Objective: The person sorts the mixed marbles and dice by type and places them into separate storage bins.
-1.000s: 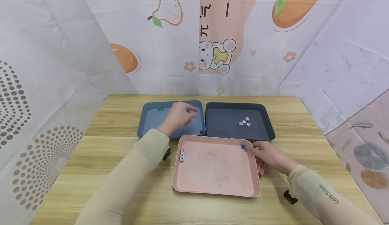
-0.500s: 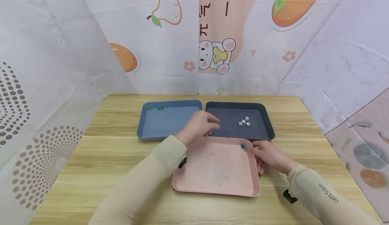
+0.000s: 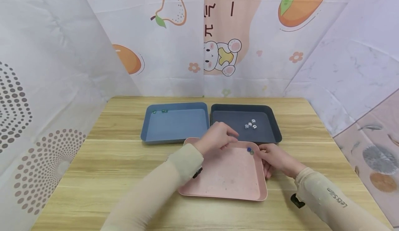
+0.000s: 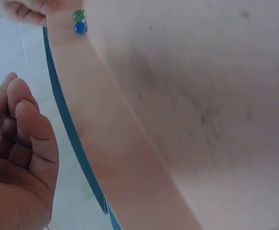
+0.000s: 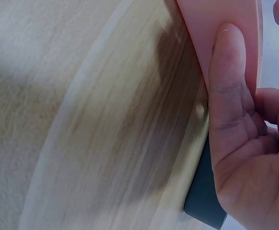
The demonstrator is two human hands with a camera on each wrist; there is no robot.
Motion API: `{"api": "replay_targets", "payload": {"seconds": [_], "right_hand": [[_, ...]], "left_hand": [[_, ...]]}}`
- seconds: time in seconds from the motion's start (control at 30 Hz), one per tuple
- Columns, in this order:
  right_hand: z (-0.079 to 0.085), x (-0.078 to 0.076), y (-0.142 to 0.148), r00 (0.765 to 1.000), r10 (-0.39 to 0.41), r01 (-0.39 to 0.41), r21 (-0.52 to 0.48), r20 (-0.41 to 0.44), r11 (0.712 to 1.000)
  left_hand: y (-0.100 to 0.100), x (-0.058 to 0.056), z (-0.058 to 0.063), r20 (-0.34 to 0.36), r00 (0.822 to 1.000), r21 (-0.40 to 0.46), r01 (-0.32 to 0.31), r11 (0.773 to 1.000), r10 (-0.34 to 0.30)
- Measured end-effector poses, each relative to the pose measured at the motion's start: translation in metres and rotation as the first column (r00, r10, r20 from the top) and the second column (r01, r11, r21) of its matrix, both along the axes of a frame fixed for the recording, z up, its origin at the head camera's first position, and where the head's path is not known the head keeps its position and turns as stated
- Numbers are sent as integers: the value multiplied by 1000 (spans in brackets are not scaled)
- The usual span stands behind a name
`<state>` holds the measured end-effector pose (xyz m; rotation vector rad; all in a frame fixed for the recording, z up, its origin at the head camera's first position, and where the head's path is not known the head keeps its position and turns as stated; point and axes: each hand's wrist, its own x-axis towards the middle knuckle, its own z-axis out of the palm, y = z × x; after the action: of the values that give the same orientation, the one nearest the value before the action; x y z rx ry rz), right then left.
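My left hand (image 3: 219,135) hovers over the far rim of the pink tray (image 3: 230,177), its fingers loosely bent. Nothing shows between the fingertips in the left wrist view. A blue marble (image 3: 249,149) and a green marble (image 3: 251,152) lie together in the tray's far right corner. At that corner my right hand (image 3: 277,158) grips the tray's right wall; its thumb (image 5: 228,62) lies along the outside in the right wrist view. My left forearm and hand hide the tray's left side and the near right corner of the blue tray (image 3: 177,125).
Behind the pink tray stand the blue tray, with several green marbles (image 3: 164,111) along its far wall, and a dark navy tray (image 3: 229,118) with several white dice (image 3: 250,124). Wood tabletop (image 3: 124,165) extends around them. A printed curtain (image 3: 171,58) hangs behind.
My left hand has moved right and nearer, from above the blue tray to the pink tray's far rim. Its sleeve now covers the dice at that tray's left. My right hand stays put.
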<state>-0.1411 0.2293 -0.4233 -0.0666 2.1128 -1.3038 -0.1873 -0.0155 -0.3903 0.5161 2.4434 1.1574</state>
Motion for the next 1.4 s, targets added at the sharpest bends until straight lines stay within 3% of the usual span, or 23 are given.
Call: {"api": "replay_targets", "payload": {"seconds": [0.17,0.57,1.1,1.4], "right_hand": [[0,-1,1,1000,6,-6,2,2,1000],[-1,-1,1,1000,3,-3,17,2,1000],[1,2,-1,1000,21,-21,-31,-24,999],[-1,1,-1,1000,14,-15,-34,-26,999]], "left_hand": [[16,5,-6,-23,999,-87,35,996,-37],[40,14,-20,-41,989,-131,135,982,-141],[50,15,-37,-37,992,-231,106,967,-118],[54,14,-39,-103,984,-258,111,960,-142]]}}
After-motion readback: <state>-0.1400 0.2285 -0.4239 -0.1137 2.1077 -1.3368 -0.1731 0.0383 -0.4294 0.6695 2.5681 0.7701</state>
